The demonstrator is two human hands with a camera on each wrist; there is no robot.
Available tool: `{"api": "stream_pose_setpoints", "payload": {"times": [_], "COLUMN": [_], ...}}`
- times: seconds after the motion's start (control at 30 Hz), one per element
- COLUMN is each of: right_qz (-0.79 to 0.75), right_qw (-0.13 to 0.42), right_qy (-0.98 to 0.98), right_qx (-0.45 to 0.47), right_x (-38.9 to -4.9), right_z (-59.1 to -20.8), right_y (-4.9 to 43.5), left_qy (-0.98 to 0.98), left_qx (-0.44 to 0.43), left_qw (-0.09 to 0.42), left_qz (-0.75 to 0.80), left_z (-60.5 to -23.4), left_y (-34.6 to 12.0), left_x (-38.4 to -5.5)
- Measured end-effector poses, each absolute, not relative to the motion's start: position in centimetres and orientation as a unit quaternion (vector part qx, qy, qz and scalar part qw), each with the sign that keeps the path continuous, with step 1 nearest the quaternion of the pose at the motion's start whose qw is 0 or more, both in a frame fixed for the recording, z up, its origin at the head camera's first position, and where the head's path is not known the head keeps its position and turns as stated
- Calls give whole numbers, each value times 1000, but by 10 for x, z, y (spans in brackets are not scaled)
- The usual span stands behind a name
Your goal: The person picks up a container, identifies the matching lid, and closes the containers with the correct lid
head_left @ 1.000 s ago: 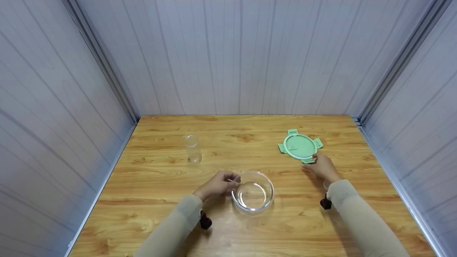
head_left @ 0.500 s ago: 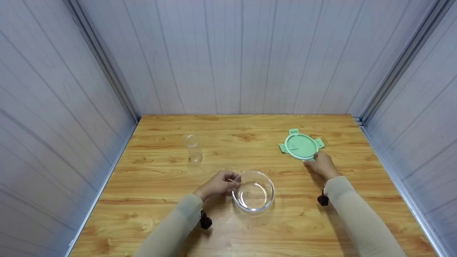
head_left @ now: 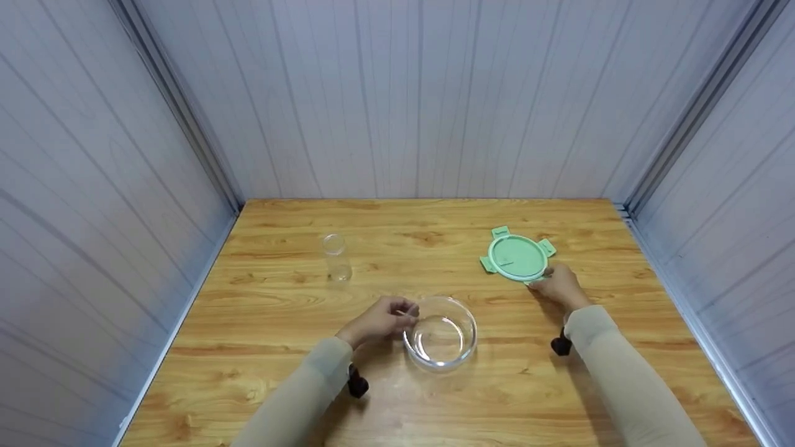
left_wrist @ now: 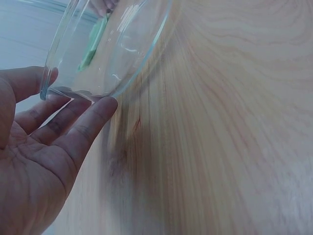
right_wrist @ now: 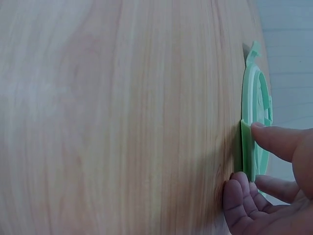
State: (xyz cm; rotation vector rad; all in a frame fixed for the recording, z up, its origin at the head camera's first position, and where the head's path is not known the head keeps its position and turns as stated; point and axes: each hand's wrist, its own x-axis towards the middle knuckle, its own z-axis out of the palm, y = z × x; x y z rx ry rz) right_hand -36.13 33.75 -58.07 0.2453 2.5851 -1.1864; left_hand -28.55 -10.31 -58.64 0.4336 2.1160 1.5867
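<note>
A round clear glass bowl [head_left: 440,360] stands upright on the wooden table in the head view. My left hand [head_left: 380,321] pinches its left wall; in the left wrist view the thumb is inside the rim and the fingers lie along the outside of the bowl [left_wrist: 142,58]. Farther back on the right is a round green lid [head_left: 518,256] with flaps spread outward. My right hand [head_left: 561,288] pinches the lid's near edge. The right wrist view has the thumb on top of the lid [right_wrist: 250,98] and fingers beneath, the near side slightly off the table.
A clear glass tumbler [head_left: 337,261] stands upright at the back left of the table [head_left: 422,230]. Pale panelled walls [head_left: 397,99] enclose the table at the back and on both sides.
The lid has shifted slightly left and turned a little, with its near edge tipped up in my right hand. My left hand, the bowl and the tumbler stay where they were.
</note>
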Motion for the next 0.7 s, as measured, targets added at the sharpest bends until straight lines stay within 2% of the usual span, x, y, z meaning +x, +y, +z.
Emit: {"api": "stream_pose_setpoints", "payload": {"times": [0.3,0.7], "right_qz": [-496,-507], "right_qw": [164,167], "right_qy": [847,835], "right_qx": [95,134], "right_x": [-358,-357], "right_z": [-578,-575], "right_y": [338,336], "left_qy": [773,772], "left_qx": [153,153], "left_qw": [232,227], "left_qz": [570,573], "left_z": [-586,-584], "left_y": [-102,-101], "left_x": [-285,-284]}}
